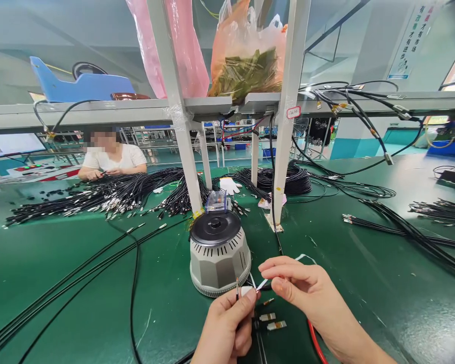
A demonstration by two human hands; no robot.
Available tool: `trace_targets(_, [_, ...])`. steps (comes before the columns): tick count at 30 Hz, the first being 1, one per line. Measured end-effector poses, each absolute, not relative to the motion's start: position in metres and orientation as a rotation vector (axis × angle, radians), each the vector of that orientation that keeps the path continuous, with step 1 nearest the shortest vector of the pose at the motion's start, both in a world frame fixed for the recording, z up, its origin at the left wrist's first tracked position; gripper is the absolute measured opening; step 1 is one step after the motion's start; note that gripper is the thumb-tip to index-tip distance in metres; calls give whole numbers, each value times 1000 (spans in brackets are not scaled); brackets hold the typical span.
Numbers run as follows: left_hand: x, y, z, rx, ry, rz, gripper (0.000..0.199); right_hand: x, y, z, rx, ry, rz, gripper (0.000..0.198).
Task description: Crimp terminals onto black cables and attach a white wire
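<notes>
Your left hand (pixel 231 321) is at the bottom centre of the frame, its thumb pressed against the curled fingers and pinching a thin cable end (pixel 237 288) that stands up with a copper-coloured tip. A narrow white strip (pixel 263 284) runs from that grip towards your right hand (pixel 309 288), which is just to the right, palm turned inward. Its index finger and thumb are bent close to the strip, with a small gap showing between them; you cannot tell from this view whether they pinch it. Just right of your left hand, metal plugs (pixel 276 326) point to the right, and a red tube (pixel 316 344) curves below your right wrist.

Right behind your hands, near the centre of the frame, a grey round machine (pixel 220 270) with a black disc on top sits on the green table (pixel 167 288). Loose black cables (pixel 79 273) cross the lower left, while a thick cable bundle (pixel 136 189) is spread farther back. A white glove (pixel 229 185) lies near the middle, left of a coil of cable (pixel 293 179). More cables (pixel 413 232) lie at the right edge. At the upper left a co-worker (pixel 114 157) in a white top sits behind the table, and overhead a shelf (pixel 109 112) carries an orange bag (pixel 246 65).
</notes>
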State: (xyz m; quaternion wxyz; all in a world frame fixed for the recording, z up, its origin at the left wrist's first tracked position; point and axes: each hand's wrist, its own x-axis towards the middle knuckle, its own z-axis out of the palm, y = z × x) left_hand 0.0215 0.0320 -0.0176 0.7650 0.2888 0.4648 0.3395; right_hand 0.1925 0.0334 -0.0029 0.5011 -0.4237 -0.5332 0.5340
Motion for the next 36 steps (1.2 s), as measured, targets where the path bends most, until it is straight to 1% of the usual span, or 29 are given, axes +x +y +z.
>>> trace_targets(6, [18, 34, -26, 643, 964, 726, 59, 201, 32, 3, -1008, -1134, 1377, 18])
trace_targets(11, [17, 34, -28, 644, 962, 714, 57, 206, 30, 0, -1043, -1029, 1442, 30])
trace_targets(14, [17, 32, -27, 645, 968, 708, 56, 207, 32, -1, -1038, -978, 1453, 34])
trace_targets(19, [17, 32, -25, 638, 980, 688, 58, 206, 34, 2, -1060, -826, 1404, 41])
trace_targets(23, [22, 30, -18, 628, 991, 717, 59, 205, 35, 3, -1081, -739, 1408, 33])
trace_targets(27, [28, 28, -13, 602, 1004, 742, 62, 206, 36, 2, -1020, -694, 1478, 34])
trace_targets(31, [29, 27, -15, 589, 1010, 756, 59, 207, 37, 2, -974, -640, 1512, 32])
trace_targets(36, [28, 27, -19, 575, 1015, 759, 57, 209, 37, 4, -972, -547, 1458, 42])
